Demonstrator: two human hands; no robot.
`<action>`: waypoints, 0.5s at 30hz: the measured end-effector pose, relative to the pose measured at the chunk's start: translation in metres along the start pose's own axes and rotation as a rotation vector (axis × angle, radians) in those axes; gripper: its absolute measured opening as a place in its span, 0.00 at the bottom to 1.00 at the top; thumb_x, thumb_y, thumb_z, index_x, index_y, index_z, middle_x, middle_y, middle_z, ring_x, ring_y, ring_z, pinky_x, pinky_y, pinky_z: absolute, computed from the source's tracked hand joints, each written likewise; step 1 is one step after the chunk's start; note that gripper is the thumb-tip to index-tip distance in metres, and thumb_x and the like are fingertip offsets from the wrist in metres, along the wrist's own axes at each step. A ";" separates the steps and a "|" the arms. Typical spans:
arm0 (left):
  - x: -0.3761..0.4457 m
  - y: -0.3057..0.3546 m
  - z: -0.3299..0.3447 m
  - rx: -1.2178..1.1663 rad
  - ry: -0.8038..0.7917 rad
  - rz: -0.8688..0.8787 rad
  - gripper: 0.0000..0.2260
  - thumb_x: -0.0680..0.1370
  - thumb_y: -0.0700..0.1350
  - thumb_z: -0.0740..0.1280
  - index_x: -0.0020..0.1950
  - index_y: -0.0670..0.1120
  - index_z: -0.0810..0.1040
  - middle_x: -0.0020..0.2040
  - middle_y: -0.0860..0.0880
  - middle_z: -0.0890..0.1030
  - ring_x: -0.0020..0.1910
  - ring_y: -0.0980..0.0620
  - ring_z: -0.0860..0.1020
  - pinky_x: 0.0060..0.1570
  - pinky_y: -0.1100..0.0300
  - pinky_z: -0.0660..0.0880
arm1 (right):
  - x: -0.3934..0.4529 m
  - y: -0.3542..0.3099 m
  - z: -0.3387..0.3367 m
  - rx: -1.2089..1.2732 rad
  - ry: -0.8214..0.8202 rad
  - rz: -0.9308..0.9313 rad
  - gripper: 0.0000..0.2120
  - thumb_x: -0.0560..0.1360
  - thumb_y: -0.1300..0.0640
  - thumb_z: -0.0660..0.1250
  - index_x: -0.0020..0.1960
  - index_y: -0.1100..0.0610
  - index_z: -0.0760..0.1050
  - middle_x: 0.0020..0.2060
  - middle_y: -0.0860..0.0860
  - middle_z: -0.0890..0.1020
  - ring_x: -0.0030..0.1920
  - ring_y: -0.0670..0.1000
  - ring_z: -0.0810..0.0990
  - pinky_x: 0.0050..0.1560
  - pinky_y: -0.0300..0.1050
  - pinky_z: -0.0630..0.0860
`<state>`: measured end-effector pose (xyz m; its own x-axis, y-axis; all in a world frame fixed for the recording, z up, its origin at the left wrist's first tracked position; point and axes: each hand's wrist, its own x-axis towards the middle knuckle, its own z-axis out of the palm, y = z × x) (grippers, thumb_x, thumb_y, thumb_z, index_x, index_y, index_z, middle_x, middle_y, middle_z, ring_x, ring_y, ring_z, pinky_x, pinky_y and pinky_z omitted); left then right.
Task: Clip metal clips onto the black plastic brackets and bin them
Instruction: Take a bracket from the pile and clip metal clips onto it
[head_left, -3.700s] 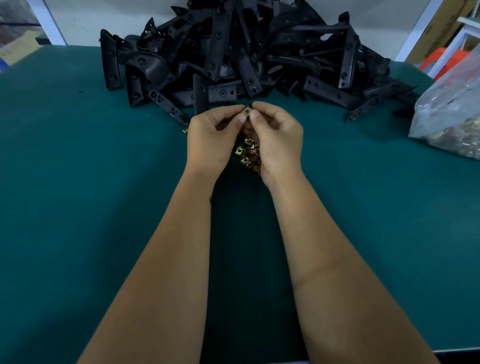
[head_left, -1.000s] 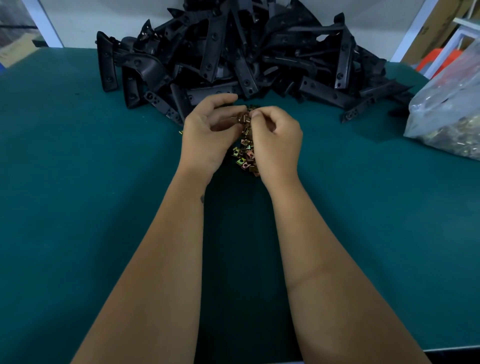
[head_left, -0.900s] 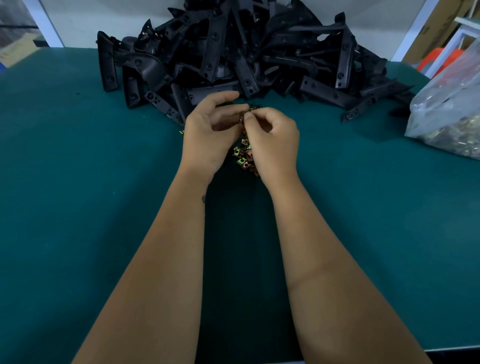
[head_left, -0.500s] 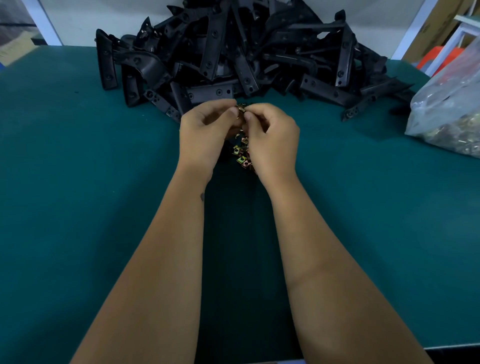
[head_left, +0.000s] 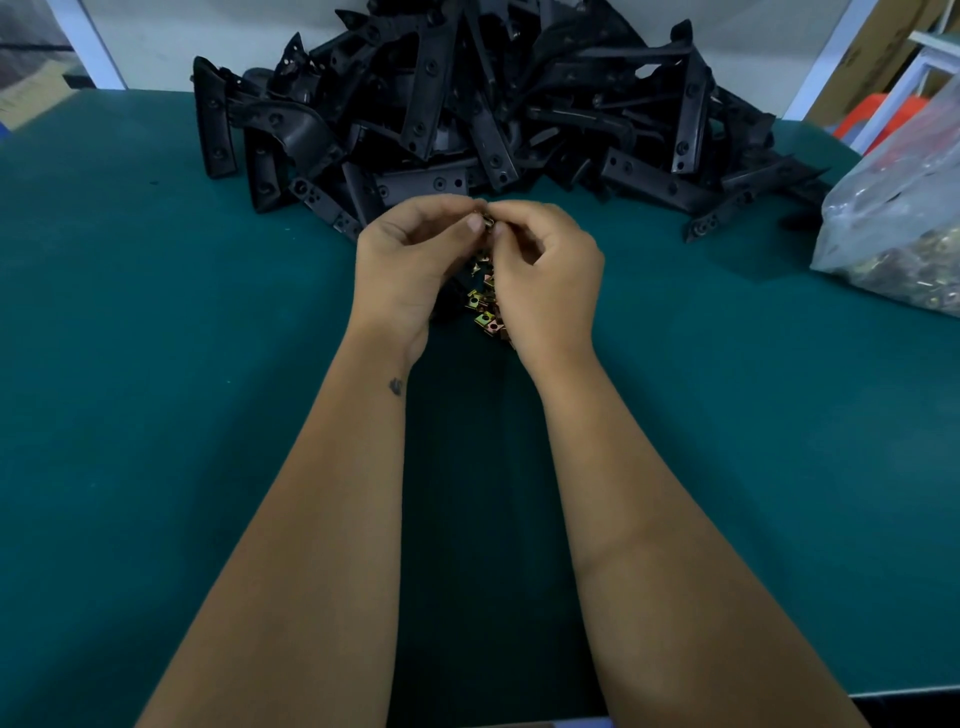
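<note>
A big heap of black plastic brackets (head_left: 483, 104) lies at the far side of the green table (head_left: 156, 364). Just in front of it, my left hand (head_left: 405, 265) and my right hand (head_left: 550, 280) meet fingertip to fingertip and together pinch one small metal clip (head_left: 487, 221). Under and between the hands lies a small pile of gold-coloured metal clips (head_left: 485, 309), partly hidden by my right hand. Neither hand holds a bracket.
A clear plastic bag (head_left: 904, 208) full of metal clips sits at the right edge of the table. Behind it are white shelf posts and something orange (head_left: 865, 117). The near table edge runs along the bottom right.
Both hands stayed at the same spot above the clip pile. The fingers have shifted slightly while working a clip between the fingertips.
</note>
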<state>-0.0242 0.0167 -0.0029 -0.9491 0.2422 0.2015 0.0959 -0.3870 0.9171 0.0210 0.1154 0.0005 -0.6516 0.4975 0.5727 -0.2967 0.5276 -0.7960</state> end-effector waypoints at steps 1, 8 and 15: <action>0.000 0.000 0.000 -0.007 -0.005 0.002 0.07 0.76 0.32 0.69 0.49 0.42 0.82 0.45 0.48 0.86 0.48 0.52 0.83 0.50 0.61 0.78 | 0.000 0.000 0.000 0.000 0.004 0.006 0.10 0.75 0.68 0.66 0.52 0.62 0.83 0.47 0.54 0.84 0.49 0.48 0.82 0.52 0.41 0.79; 0.002 -0.001 0.000 0.022 -0.014 0.022 0.11 0.77 0.29 0.67 0.52 0.43 0.81 0.47 0.50 0.86 0.50 0.53 0.83 0.50 0.61 0.79 | -0.001 0.001 0.000 -0.061 -0.019 0.005 0.07 0.76 0.65 0.67 0.50 0.61 0.84 0.43 0.53 0.84 0.45 0.50 0.82 0.50 0.48 0.78; 0.003 0.000 -0.002 0.073 0.012 0.000 0.11 0.77 0.29 0.67 0.52 0.44 0.82 0.46 0.48 0.85 0.46 0.53 0.82 0.50 0.61 0.79 | -0.001 0.004 0.000 -0.144 -0.016 -0.096 0.06 0.75 0.65 0.68 0.50 0.63 0.83 0.43 0.54 0.83 0.45 0.51 0.81 0.49 0.46 0.77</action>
<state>-0.0273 0.0157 -0.0031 -0.9525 0.2312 0.1981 0.1174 -0.3215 0.9396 0.0201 0.1167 -0.0031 -0.6366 0.4294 0.6405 -0.2558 0.6660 -0.7007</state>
